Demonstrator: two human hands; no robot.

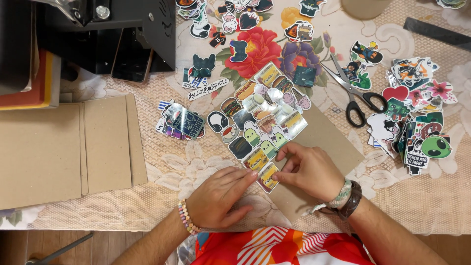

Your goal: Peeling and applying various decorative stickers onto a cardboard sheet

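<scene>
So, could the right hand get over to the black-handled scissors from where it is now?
Probably yes. The right hand rests on the cardboard sheet, pressing stickers, and the scissors lie in the open up and to its right. Only bare cardboard and tablecloth lie between; the sticker pile sits farther right.

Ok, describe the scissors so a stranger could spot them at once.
Start at the brown cardboard sheet covered with stickers in the middle of the lace tablecloth. Just past its upper right edge lie the scissors, closed, blades pointing up-left. Their black handles and bare metal blades stand out from the colourful paper stickers around them.
</scene>
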